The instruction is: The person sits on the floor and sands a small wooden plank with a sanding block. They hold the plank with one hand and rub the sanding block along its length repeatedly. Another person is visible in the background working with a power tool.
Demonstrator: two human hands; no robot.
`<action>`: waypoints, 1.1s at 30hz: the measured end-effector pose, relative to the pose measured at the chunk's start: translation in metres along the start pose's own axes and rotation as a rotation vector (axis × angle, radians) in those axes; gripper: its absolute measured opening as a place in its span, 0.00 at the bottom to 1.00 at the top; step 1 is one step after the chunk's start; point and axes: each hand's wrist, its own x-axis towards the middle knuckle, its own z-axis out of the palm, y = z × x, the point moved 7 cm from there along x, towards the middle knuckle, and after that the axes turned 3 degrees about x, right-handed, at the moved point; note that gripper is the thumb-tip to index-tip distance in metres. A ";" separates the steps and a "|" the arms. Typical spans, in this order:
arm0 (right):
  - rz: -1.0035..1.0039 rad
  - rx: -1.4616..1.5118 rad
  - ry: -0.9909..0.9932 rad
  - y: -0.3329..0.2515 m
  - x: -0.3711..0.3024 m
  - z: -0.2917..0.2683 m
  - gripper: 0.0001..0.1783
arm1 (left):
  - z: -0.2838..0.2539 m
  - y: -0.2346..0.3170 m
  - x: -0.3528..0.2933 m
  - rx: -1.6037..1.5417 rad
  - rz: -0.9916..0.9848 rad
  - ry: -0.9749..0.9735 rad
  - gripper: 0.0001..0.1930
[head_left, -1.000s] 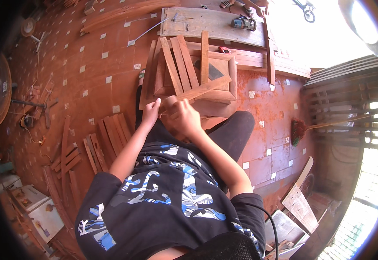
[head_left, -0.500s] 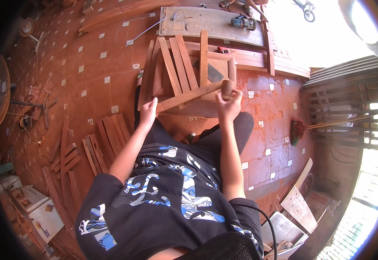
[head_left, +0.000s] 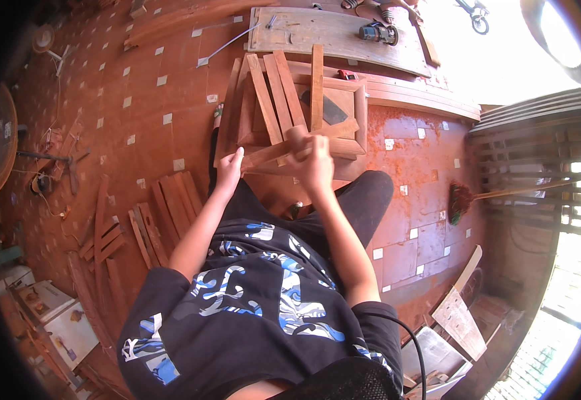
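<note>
Across the framed wooden panel [head_left: 361,107], holds a wooden strip [head_left: 262,157] slantwise by its left end with the left hand [head_left: 230,171], probably to steady it; with the right hand [head_left: 314,162], grips a cylindrical block [head_left: 296,135] over the strip, cannot tell whether touching.

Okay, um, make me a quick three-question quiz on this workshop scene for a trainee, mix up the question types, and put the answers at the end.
1. Which hand has its grip on the left end of the slanting strip?
2. True or false: the broom is on the person's left.
3. The power tool rests on: A, the broom; B, the long board; C, the slanting strip.

Key: 1. Left hand. 2. False. 3. B.
</note>
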 end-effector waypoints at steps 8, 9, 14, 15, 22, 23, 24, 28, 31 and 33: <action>0.016 -0.085 0.284 0.055 0.024 -0.039 0.29 | -0.002 -0.011 0.012 0.037 0.094 0.020 0.26; -0.002 -0.100 0.249 0.047 0.019 -0.028 0.28 | -0.001 -0.010 0.011 0.042 0.085 0.024 0.26; -0.214 -0.048 -0.065 -0.014 -0.016 0.034 0.24 | -0.009 -0.022 0.020 0.101 0.137 0.042 0.26; -0.274 0.056 -0.174 -0.026 -0.023 0.037 0.24 | -0.005 -0.015 0.015 0.094 0.095 0.037 0.26; -0.149 0.057 -0.110 -0.017 -0.012 0.018 0.27 | -0.006 -0.011 0.011 0.032 0.032 0.030 0.26; -0.104 0.019 -0.024 -0.003 -0.003 0.006 0.26 | -0.004 -0.010 0.011 0.022 0.031 0.020 0.26; -0.065 0.037 0.071 0.011 0.005 -0.007 0.27 | -0.002 -0.007 0.009 0.018 0.043 0.016 0.26; -0.034 -0.002 0.349 0.056 0.022 -0.048 0.27 | -0.002 -0.007 0.011 0.019 0.061 0.022 0.27; -0.016 -0.013 0.325 0.048 0.015 -0.037 0.27 | -0.005 -0.011 0.015 0.060 0.114 0.062 0.27; -0.089 0.042 0.219 0.027 0.005 -0.017 0.28 | -0.003 -0.007 0.011 0.126 0.139 0.083 0.27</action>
